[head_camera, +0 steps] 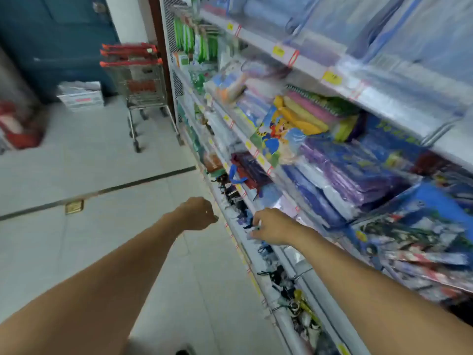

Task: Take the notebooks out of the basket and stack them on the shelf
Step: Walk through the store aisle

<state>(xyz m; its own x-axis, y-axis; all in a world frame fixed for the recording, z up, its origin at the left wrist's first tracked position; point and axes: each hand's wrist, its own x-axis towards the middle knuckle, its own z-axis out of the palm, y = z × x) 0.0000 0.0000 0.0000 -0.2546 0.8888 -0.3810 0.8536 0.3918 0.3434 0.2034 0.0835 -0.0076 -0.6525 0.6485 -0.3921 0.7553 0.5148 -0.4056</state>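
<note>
The picture is blurred by motion, and no basket is in view. Wrapped notebooks fill the shelf (258, 152) on the right: a purple stack (358, 180), a cartoon-cover pile (276, 139) and pink and yellow spiral notebooks (314, 111) on top. My right hand (271, 226) hangs palm down over the front rail of a lower shelf, fingers loosely bent toward small dark goods, holding no notebook. My left hand (198, 213) is out over the aisle floor, left of the shelf edge. Its fingers are curled into a fist with nothing visible in it.
Nested shopping trolleys (138, 80) with red handles stand at the far end of the aisle by a blue door (56, 34). A white box (80, 94) and red items (20, 129) sit on the tiled floor to the left. Small dark trinkets (284, 280) line the lowest rail.
</note>
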